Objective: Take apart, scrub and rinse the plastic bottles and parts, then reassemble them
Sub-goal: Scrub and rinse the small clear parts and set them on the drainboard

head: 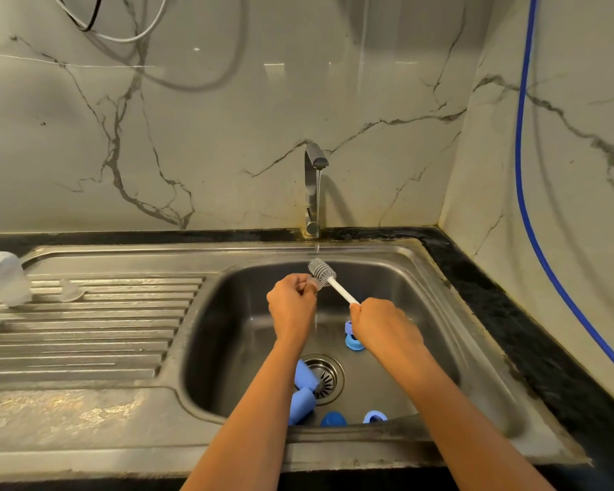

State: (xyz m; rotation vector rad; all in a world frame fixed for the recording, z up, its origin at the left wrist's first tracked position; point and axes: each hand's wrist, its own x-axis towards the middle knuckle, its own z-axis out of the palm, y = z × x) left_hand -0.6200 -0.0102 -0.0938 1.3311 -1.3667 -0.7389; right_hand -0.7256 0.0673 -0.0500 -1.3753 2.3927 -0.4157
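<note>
Over the steel sink [397, 278], my left hand [291, 303] pinches a small clear plastic part [314, 282], mostly hidden by the fingers. My right hand [383, 322] grips the white handle of a bottle brush [334, 283]; its grey bristle head touches the clear part under a thin stream from the tap [313, 186]. In the basin lie two light blue bottles [303, 388] by the drain, a dark blue cap [333, 419], a blue ring [374, 417] and another blue ring part [353, 340] below my right hand.
On the ribbed drainboard [96, 331] at left stand an upturned clear cup [4, 278] and a small clear nipple-like part [70, 290]. A black counter edge [511, 313] runs right of the sink. A blue hose [525, 136] hangs down the right wall.
</note>
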